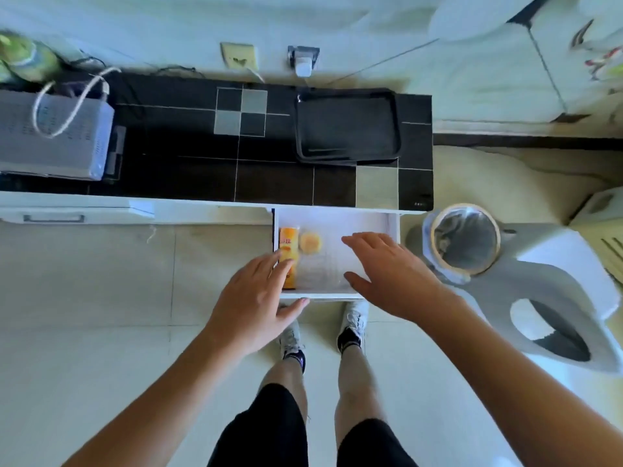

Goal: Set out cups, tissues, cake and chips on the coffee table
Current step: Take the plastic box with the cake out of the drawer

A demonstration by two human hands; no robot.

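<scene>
A white drawer (357, 217) stands pulled out from the cabinet below the black tiled top. Along its left side lies an orange chips can (290, 251), and a small round yellow cake (310, 243) sits just right of it. My left hand (254, 298) hovers over the drawer's front left corner with straight fingers reaching the near end of the chips can, thumb at the drawer's front edge. Over the drawer's right half my right hand (384, 271) is spread open, holding nothing.
A black tray (347, 126) lies on the tiled cabinet top (202, 146), with a grey box (57, 139) at its left end. A bin with a liner (463, 239) and a grey stool (553, 318) stand right of the drawer. My feet are below the drawer front.
</scene>
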